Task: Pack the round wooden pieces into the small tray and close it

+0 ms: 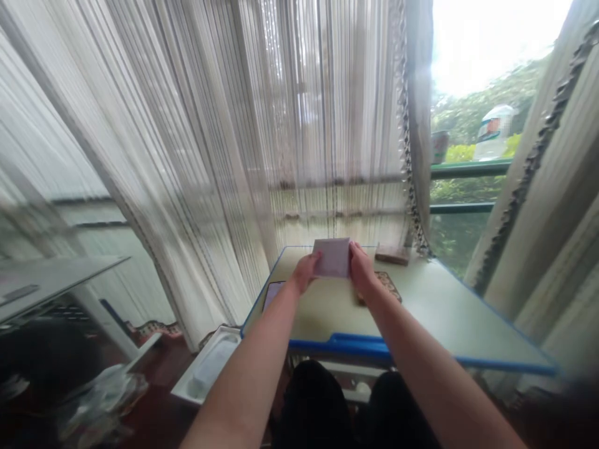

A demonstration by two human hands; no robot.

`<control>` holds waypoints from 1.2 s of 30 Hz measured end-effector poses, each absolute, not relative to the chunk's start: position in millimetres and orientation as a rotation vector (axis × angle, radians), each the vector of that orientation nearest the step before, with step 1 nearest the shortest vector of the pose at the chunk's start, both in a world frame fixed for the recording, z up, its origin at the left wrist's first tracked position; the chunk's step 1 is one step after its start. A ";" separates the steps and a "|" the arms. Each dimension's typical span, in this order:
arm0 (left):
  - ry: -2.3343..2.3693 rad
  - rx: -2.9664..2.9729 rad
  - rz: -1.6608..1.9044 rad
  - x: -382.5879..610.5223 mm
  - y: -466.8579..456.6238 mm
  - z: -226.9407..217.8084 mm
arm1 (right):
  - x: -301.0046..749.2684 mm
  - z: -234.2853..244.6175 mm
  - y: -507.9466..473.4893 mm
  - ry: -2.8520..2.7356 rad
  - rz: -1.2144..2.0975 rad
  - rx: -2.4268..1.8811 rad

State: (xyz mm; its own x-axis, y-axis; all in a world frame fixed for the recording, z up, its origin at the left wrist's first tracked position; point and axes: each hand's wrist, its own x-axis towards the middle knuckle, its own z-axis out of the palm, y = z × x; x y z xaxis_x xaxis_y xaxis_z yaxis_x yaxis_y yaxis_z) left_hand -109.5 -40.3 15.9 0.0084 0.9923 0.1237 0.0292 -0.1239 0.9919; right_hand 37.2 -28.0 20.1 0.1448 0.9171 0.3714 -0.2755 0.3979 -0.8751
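Note:
A flat, pale lilac-grey square packet is held up over the far part of the desk. My left hand grips its left edge, thumb on the near face. Along the right edge my right hand is closed on the same packet. Its surface shows no readable marks, and what it contains cannot be seen. Behind my right forearm lies a brown patterned flat piece, partly hidden. A brownish flat box rests near the desk's back edge, to the right of my hands.
The pale desk has a blue rim. A phone-like flat device lies at its left edge, partly behind my left arm. On the floor to the left are a white tray and plastic bags. Curtains hang behind the desk.

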 end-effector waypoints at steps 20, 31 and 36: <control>0.993 1.432 1.373 7.2 -80.6 36.9 | 131.1 14.1 -103.5 -1.410 0.387 -0.923; 1.482 1.869 1.108 -2.0 -28.3 -10.0 | 181.3 -25.4 -31.9 -1.544 0.494 -1.364; 1.699 2.014 1.252 -3.9 -22.3 -21.8 | 184.5 -31.3 -28.9 -1.718 0.481 -1.246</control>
State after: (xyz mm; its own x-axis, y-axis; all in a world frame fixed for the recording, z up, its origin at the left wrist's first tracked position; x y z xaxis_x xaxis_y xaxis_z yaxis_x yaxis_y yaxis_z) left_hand -3.9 -22.3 -21.8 -0.0335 0.8896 0.4555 0.6988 -0.3050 0.6471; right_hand 184.5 -28.9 -31.3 -0.0541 0.8911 0.4506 0.5276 0.4086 -0.7447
